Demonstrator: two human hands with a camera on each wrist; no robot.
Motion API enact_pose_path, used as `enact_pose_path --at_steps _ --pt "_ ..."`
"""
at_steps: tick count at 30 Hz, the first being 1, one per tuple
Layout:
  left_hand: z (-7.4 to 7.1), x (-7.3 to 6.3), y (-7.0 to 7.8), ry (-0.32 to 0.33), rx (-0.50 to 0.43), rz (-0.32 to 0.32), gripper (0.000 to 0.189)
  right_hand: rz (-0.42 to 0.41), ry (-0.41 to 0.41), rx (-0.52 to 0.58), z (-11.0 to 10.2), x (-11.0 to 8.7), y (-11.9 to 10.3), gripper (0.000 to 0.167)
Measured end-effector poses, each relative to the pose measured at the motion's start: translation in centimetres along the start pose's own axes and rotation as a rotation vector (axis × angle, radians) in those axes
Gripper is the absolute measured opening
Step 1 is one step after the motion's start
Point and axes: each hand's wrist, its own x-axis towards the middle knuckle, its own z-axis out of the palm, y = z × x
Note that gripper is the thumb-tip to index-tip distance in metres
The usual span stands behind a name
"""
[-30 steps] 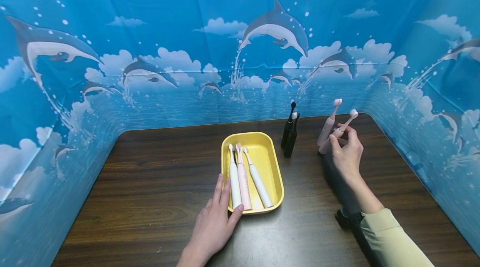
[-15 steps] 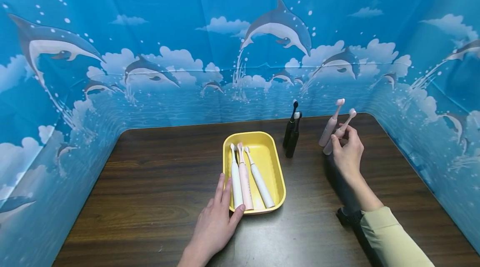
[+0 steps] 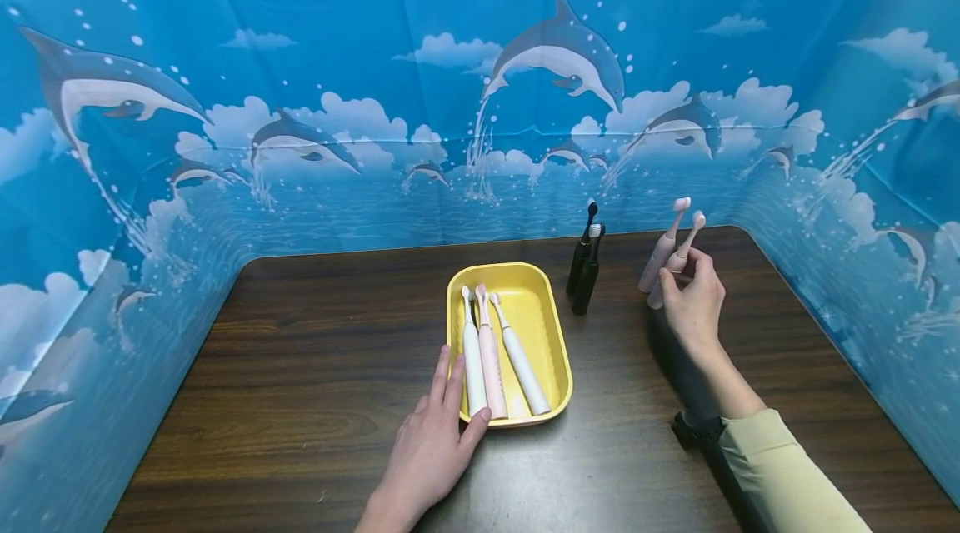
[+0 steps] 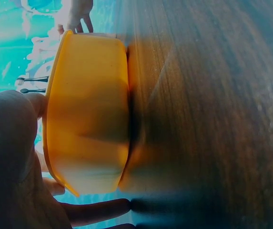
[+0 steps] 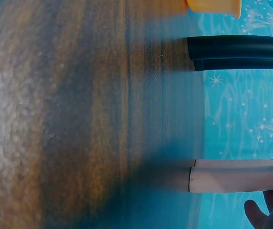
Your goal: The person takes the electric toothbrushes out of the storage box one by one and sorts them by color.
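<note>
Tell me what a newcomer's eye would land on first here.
Probably the bright blue dolphin backdrop rising behind the dark wooden table. Next, the yellow tray mid-table, with white and pink toothbrushes lying in it and the left hand at its near-left corner. Then, right of the tray, two upright black toothbrushes and, farther right, two pink toothbrushes, the nearer one pinched by the right hand.

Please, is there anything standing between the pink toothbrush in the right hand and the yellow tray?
Yes: two black toothbrushes stand upright just right of the yellow tray, between it and the front pink toothbrush in the right hand. On their nearer side, nothing visible stands in the way.
</note>
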Motion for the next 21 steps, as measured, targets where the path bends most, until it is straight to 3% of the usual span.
enact_pose_path --at_steps 12,16,19,21 --pt "-0.1 0.0 0.1 -0.024 -0.006 -0.004 0.075 0.063 -0.069 0.0 -0.1 0.2 -0.5 0.05" --pt "-0.2 0.1 0.2 -0.043 -0.008 -0.02 0.075 0.146 0.025 0.076 -0.5 0.8 -1.2 0.058" --pt "-0.2 0.1 0.2 -0.046 -0.008 -0.023 0.075 0.195 0.172 0.217 -1.0 1.5 -2.7 0.061" --pt "-0.2 0.1 0.1 -0.039 -0.009 -0.019 0.075 0.167 0.264 0.311 -1.4 1.9 -4.4 0.061"
